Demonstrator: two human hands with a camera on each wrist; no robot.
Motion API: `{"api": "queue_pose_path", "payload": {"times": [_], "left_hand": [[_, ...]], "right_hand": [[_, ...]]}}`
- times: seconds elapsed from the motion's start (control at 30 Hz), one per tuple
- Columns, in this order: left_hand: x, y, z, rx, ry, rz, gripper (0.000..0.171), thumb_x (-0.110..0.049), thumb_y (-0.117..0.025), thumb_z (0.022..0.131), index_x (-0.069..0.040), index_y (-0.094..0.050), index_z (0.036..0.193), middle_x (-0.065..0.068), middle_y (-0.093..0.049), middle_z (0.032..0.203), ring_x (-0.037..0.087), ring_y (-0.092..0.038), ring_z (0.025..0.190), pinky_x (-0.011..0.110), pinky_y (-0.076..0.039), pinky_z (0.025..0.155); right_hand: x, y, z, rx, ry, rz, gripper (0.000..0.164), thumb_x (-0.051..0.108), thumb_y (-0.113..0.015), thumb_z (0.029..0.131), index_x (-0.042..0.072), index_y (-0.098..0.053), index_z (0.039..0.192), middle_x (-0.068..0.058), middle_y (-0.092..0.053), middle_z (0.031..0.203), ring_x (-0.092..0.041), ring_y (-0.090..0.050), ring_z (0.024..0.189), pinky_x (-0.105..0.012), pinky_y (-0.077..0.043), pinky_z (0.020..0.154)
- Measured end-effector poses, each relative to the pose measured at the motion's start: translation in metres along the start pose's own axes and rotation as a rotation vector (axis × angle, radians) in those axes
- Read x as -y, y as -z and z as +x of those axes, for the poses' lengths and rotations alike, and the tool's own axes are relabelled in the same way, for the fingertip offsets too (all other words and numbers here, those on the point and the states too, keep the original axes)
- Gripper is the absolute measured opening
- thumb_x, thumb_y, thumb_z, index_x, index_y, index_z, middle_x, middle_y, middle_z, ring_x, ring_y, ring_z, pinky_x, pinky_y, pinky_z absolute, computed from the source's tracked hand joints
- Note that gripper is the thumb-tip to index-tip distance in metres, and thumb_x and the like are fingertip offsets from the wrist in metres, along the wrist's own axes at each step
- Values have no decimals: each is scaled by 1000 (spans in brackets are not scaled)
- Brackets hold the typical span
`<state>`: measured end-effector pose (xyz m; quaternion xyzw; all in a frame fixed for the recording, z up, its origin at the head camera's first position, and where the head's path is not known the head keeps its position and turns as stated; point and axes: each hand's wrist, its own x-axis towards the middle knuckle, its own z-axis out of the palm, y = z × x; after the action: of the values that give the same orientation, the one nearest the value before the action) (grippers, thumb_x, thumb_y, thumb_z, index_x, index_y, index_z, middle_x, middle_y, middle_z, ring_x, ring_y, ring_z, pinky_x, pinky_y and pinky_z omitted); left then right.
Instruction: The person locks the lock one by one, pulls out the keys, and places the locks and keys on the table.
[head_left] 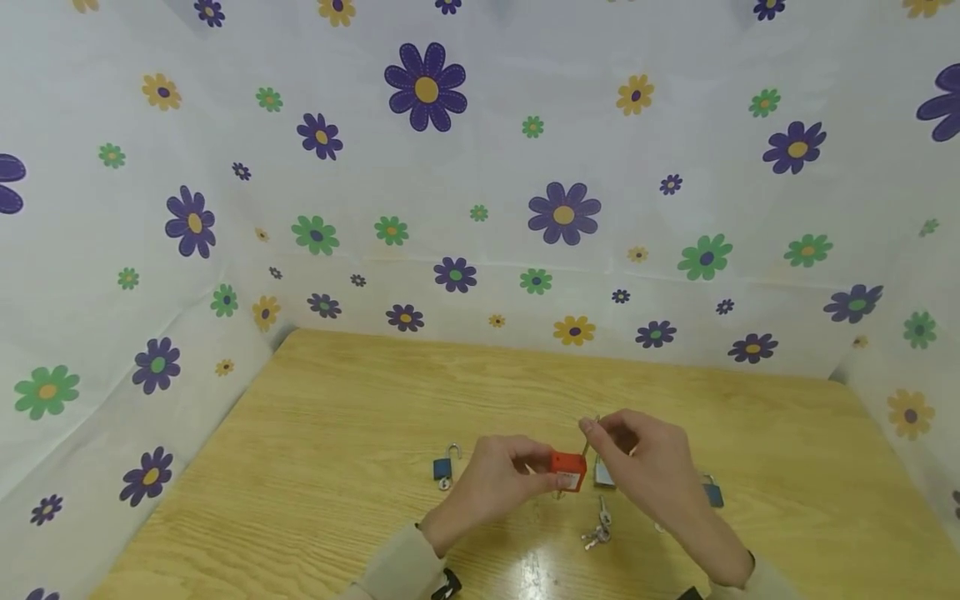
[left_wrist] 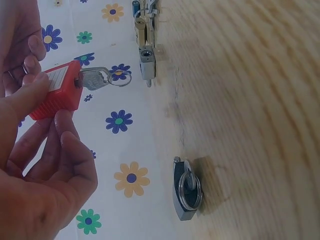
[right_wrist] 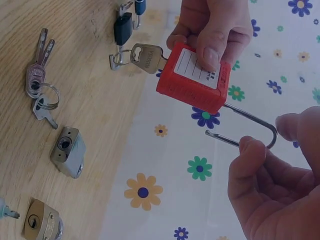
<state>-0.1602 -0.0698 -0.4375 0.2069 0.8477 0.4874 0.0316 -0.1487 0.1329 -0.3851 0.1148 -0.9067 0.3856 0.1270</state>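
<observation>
My left hand (head_left: 498, 477) grips a red padlock (head_left: 568, 472) by its body, thumb over the white label, raised above the wooden table. A key (right_wrist: 147, 57) on a ring sits in the padlock's underside. The metal shackle (right_wrist: 252, 117) is drawn out and open, one leg in the body and the other free. At its bend, my right hand (head_left: 648, 458) pinches the shackle between thumb and finger. In the left wrist view the red padlock's shackle is hidden behind the hands.
A blue padlock (head_left: 442, 468) with its shackle open lies left. Behind my right hand lie a silver padlock (right_wrist: 69, 151), a brass padlock (right_wrist: 42, 220) and another blue padlock (head_left: 713, 493). Loose keys (head_left: 600, 532) lie nearer me. Flowered cloth (head_left: 495, 158) walls the table's back and sides.
</observation>
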Motion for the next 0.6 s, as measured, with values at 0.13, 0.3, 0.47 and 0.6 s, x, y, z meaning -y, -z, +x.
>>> {"api": "queue_pose_path", "payload": {"times": [0.13, 0.3, 0.47, 0.6], "left_hand": [[2, 0, 0, 3, -32, 11, 26, -37, -79, 80, -19, -78, 99, -9, -74, 83, 4, -62, 69, 22, -53, 58], [6, -1, 1, -7, -56, 7, 26, -37, -78, 81, -18, -78, 98, -7, -75, 84, 3, -63, 70, 23, -54, 57], [8, -1, 1, -2, -35, -35, 26, -36, -78, 81, -19, -78, 100, -6, -75, 84, 5, -64, 68, 22, -54, 55], [7, -2, 0, 5, 4, -72, 25, -35, -79, 80, -21, -78, 101, -7, -75, 84, 8, -65, 68, 23, -54, 56]], "right_hand": [[0, -2, 1, -17, 30, -14, 22, 30, -68, 92, 11, -73, 83, 2, -70, 65, -7, -55, 55, -27, -47, 46], [1, -5, 1, -42, 137, -4, 8, 17, -71, 89, 10, -74, 86, 4, -69, 68, -5, -56, 57, -27, -50, 47], [1, -6, 0, -53, 252, 20, 5, 8, -72, 86, 10, -74, 90, 6, -67, 73, -5, -56, 63, -26, -53, 47], [0, -5, -1, -63, 334, 46, 12, 3, -72, 86, 11, -74, 94, 5, -69, 78, -5, -58, 68, -27, -55, 49]]}}
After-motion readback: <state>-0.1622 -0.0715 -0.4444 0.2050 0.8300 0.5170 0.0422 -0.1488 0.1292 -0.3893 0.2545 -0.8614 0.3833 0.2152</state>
